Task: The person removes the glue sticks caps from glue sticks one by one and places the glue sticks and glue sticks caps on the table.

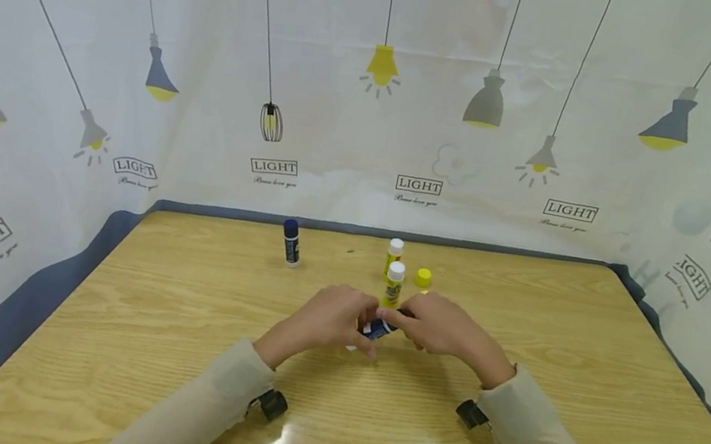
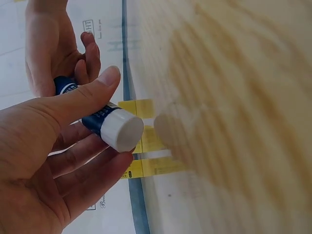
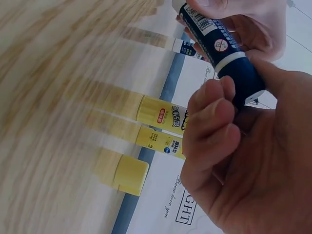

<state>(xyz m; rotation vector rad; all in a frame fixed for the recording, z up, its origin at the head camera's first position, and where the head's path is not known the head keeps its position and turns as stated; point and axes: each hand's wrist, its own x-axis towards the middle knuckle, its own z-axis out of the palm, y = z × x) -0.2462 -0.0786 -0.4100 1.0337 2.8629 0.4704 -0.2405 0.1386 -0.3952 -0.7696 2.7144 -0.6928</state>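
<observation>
Both hands hold one dark blue glue stick [image 1: 379, 328], tilted, above the wooden table. My left hand [image 1: 332, 315] pinches it near its white bottom end [image 2: 122, 129], thumb on one side and fingers on the other. At the opposite end, the thumb and curled fingers of my right hand [image 1: 446, 326] grip the dark blue cap [image 3: 241, 78], which sits on the body above a white ring. Just beyond the hands a yellow glue stick [image 1: 393, 288] with a white cap stands upright, its base partly hidden by them.
Behind it stands a second yellow glue stick [image 1: 396, 249]. A loose yellow cap [image 1: 423, 277] lies to their right, and a bit of yellow peeks out behind the right hand. Another dark blue glue stick [image 1: 292, 247] stands at the back left. A printed curtain [image 1: 345, 198] borders the table [image 1: 180, 303].
</observation>
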